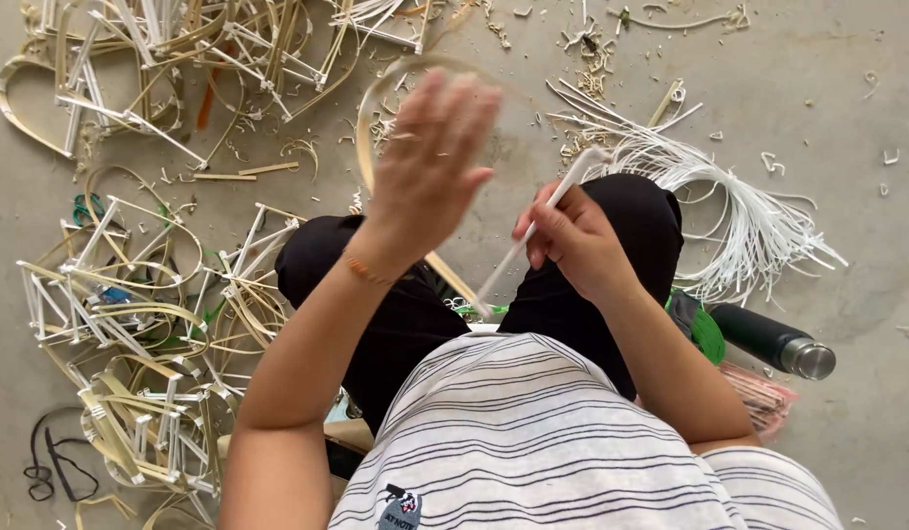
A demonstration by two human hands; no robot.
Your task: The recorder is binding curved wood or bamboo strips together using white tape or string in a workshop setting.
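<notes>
My left hand [430, 157] is raised over my knees and blurred with motion, its fingers spread. Its fingers appear to touch a thin bent bamboo loop [371, 118] that arcs around it; the grip is unclear. My right hand [569, 240] is closed around a white plastic strip [533, 231], which runs from above my fingers down to my lap. I sit on the concrete floor in black trousers and a striped shirt.
Several finished frames of bamboo and white strips [130, 314] are piled at the left and along the top. A bundle of loose white strips [749, 216] lies at the right, near a dark flask [768, 339] and green cord [707, 334]. Shavings litter the floor.
</notes>
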